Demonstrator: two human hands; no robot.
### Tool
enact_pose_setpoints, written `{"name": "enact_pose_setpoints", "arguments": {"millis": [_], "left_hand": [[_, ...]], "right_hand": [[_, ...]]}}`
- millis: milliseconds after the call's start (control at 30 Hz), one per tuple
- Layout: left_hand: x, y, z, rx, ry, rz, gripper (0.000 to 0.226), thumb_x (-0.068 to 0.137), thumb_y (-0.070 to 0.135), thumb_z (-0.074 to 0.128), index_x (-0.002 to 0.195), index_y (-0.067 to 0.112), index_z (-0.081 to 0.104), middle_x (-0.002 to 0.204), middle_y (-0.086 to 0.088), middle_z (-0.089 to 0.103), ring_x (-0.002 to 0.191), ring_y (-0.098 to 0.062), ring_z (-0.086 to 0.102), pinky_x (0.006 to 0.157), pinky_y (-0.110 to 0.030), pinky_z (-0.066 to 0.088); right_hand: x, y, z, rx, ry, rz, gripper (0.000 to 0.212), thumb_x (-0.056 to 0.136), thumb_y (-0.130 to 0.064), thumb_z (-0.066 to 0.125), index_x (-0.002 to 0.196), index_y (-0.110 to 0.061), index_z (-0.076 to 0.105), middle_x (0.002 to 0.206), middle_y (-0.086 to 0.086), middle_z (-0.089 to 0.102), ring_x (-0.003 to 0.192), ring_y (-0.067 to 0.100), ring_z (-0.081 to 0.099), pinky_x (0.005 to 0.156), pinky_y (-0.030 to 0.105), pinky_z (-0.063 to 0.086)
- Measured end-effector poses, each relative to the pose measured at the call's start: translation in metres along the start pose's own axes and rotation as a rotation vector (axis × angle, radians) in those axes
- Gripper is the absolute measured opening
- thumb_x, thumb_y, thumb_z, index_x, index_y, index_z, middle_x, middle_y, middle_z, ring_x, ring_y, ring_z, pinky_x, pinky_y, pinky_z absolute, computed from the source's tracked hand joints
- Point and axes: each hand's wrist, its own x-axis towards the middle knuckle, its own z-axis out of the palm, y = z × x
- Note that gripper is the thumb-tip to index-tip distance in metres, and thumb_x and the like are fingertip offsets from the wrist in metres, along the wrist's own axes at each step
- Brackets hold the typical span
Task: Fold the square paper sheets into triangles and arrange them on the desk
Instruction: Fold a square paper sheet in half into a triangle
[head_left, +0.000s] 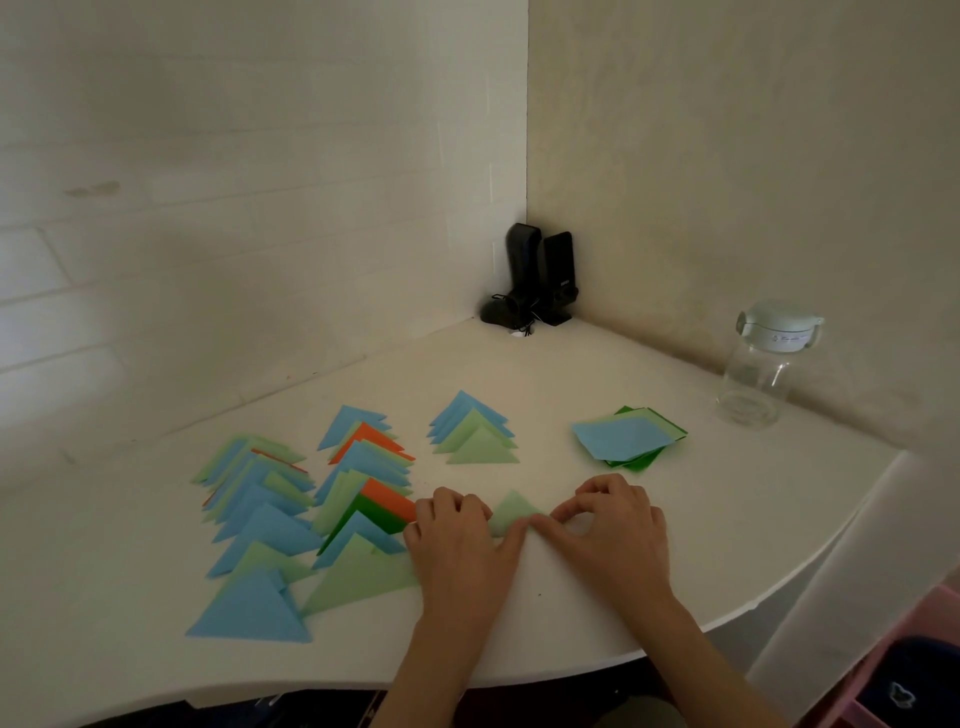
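Both grips, my left hand (457, 535) and right hand (608, 525), pinch the pale green folded paper triangle (511, 512) flat on the white bench (623, 597), sharpening its crease.

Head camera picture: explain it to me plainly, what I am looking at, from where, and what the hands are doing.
No machine here. A person wears a camera on the head, looking down at a white corner desk. The left hand and right hand press on a light green triangle, creasing its fold. To the left lie rows of folded triangles in blue, green and orange, with a shorter row behind. Unfolded square sheets are stacked to the right. A clear jar and black speakers stand near the walls.
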Motion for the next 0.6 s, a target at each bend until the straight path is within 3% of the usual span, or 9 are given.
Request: {"name": "enact_pose_setpoints", "arguments": {"millis": [133,267,400,600], "left_hand": [[0.006,0.0,-0.006,-0.041,-0.135,-0.055,0.034,0.082,0.06,0.054,0.094,0.029,0.056,0.103,0.006,0.048,0.103,-0.018,0.041,0.083,-0.032,0.031],[0.008,-0.006,-0.015,-0.128,-0.174,-0.07,0.017,0.088,0.047,0.055,0.091,0.031,0.049,0.103,0.009,0.048,0.102,-0.015,0.039,0.083,-0.029,0.033],[0.009,-0.013,-0.018,-0.221,-0.181,-0.041,0.005,0.089,0.025,0.058,0.092,0.025,0.054,0.099,0.007,0.052,0.093,-0.014,0.039,0.078,-0.024,0.031],[0.005,-0.004,-0.019,-0.213,-0.112,0.063,0.031,0.079,-0.008,0.052,0.102,0.011,0.056,0.098,-0.005,0.055,0.087,-0.017,0.041,0.071,-0.026,0.033]], "right_hand": [[0.0,0.001,0.001,-0.029,0.002,0.0,0.028,0.069,-0.07,0.057,0.074,-0.042,0.058,0.099,-0.019,0.044,0.1,0.006,0.041,0.087,0.026,0.027],[0.001,0.002,0.001,-0.039,0.005,-0.009,0.029,0.073,-0.067,0.058,0.084,-0.041,0.051,0.102,-0.017,0.046,0.1,0.008,0.042,0.083,0.026,0.026],[0.0,0.004,0.0,-0.013,-0.011,-0.017,0.021,0.079,-0.058,0.058,0.092,-0.042,0.052,0.106,-0.016,0.047,0.103,0.009,0.044,0.086,0.026,0.028],[-0.002,0.001,-0.002,0.002,-0.004,-0.016,0.015,0.081,-0.051,0.059,0.091,-0.042,0.053,0.106,-0.016,0.049,0.102,0.009,0.044,0.088,0.027,0.03]]}}
